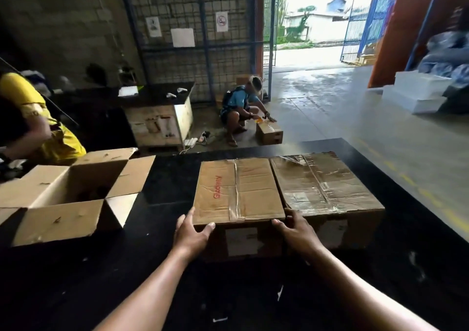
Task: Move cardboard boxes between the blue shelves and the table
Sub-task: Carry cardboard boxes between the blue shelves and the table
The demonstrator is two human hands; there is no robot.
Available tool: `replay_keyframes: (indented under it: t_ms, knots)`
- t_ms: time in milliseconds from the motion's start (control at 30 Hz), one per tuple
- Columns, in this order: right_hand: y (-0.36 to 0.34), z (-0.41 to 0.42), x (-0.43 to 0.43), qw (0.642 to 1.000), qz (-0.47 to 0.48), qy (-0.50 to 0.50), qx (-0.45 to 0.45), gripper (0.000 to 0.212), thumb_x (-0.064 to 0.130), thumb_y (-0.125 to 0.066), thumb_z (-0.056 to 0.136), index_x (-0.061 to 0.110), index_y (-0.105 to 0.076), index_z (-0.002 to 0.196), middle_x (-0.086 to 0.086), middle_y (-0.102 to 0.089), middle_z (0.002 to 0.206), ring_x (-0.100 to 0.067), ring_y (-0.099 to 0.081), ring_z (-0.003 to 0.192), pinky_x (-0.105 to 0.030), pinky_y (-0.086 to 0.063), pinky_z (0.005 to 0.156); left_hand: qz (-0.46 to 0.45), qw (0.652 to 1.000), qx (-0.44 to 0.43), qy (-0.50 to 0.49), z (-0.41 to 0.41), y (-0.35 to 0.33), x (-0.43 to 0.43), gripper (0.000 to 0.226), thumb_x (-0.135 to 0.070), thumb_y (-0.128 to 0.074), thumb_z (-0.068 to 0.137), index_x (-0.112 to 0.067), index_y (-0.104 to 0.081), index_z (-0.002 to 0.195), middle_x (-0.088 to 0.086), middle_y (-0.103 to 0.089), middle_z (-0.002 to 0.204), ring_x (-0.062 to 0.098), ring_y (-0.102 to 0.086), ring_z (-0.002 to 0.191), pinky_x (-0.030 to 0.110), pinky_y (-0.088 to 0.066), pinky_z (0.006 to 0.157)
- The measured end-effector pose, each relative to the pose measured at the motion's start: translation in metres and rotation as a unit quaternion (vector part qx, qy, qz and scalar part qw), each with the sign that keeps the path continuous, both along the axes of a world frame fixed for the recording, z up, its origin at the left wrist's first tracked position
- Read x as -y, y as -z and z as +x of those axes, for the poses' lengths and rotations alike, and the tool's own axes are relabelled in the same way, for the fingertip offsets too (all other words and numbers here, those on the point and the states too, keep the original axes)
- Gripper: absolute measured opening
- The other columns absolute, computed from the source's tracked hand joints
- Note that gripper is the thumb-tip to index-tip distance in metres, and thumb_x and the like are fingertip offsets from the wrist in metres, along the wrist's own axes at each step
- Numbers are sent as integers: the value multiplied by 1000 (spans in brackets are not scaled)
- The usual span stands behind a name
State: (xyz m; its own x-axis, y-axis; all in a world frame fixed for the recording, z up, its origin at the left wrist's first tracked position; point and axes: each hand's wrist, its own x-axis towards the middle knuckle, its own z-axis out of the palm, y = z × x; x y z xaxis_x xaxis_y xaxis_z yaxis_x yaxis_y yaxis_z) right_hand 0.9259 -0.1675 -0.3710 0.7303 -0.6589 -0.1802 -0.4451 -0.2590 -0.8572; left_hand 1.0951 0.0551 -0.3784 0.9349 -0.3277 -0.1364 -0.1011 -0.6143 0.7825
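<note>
View: head camera, looking down over the table point(157, 267); all places given against it.
Table: black top, scuffed with pale marks on the near part.
Printed box point(238, 191): the task's thing; sits shut on the table's middle, red lettering on its lid, clear tape along the seam, pale label on the near face.
Taped box point(327, 181): on the table, touching the printed box's right side; heavily wrapped in clear tape.
Open box point(68, 198): on the table's left end, flaps spread, well apart from the other two.
Left hand point(193, 234): at the printed box's near left corner; fingers lie along the left side, thumb spread onto the near face, clasping the corner.
Right hand point(297, 229): at the near right corner; thumb on the near face, fingers tucked into the seam between the two boxes, clamped on the corner.
Person in yellow point(38, 127): beyond the table's left end, bent over.
Crouching person point(241, 107): on the floor beyond the table's far edge, hand on a floor box point(269, 134).
White crates point(416, 92): stacked far right of the table.
</note>
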Motion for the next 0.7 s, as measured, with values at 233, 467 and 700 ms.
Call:
replay_keyframes:
  t_ms: [233, 467, 700]
  knots:
    - [48, 73, 16, 994, 15, 107, -22, 76, 38, -74, 85, 12, -40, 148, -13, -50, 146, -26, -49, 133, -33, -37, 111, -67, 987, -142, -22, 79, 59, 20, 104, -42, -81, 81, -23, -18, 161, 11, -48, 152, 28, -51, 135, 42, -43, 111]
    - [72, 107, 15, 991, 88, 98, -3, 89, 32, -89, 70, 20, -45, 146, -15, -50, 135, -29, -55, 121, -43, -44, 109, -138, 981, -133, -34, 125, 77, -3, 87, -48, -89, 66, -33, -53, 143, -10, -69, 122, 13, -66, 114, 30, -52, 96]
    - [62, 114, 1, 978, 146, 105, 104, 85, 23, -86, 74, 30, -42, 146, 8, -63, 109, 5, -58, 90, -10, -44, 73, -235, 965, -108, 30, 122, 53, -20, 51, -53, -78, 68, -55, -66, 118, -14, -76, 111, 7, -72, 103, 30, -55, 89]
